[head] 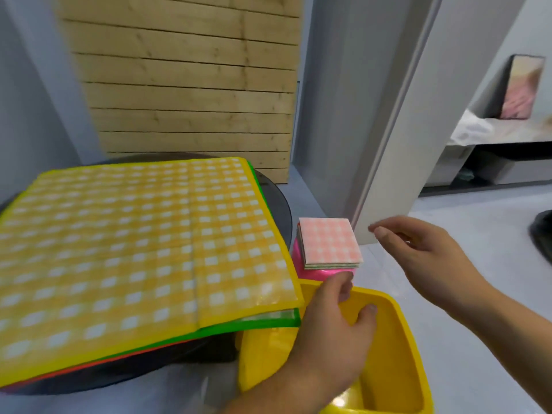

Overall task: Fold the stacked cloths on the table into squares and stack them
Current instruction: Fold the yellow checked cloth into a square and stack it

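Count: one large unfolded cloth stack (143, 249) is lying on the dark round table (280, 201), filling the left half of the frame. Three edge colours are showing: yellow check on top, green under it, red-orange lowest.

One small folded stack (328, 243), pink check on top, is sitting on a pink stand (316, 274) at centre; its layers are too thin to count.

One yellow bin (397, 354) is sitting at lower centre-right, showing only its yellow inner walls.

Two hands. The left hand (334, 321) is curling over the bin's far rim, thumb inside; I cannot tell if it is gripping. The right hand (427, 249) is hovering right of the folded stack, fingers relaxed and holding nothing.
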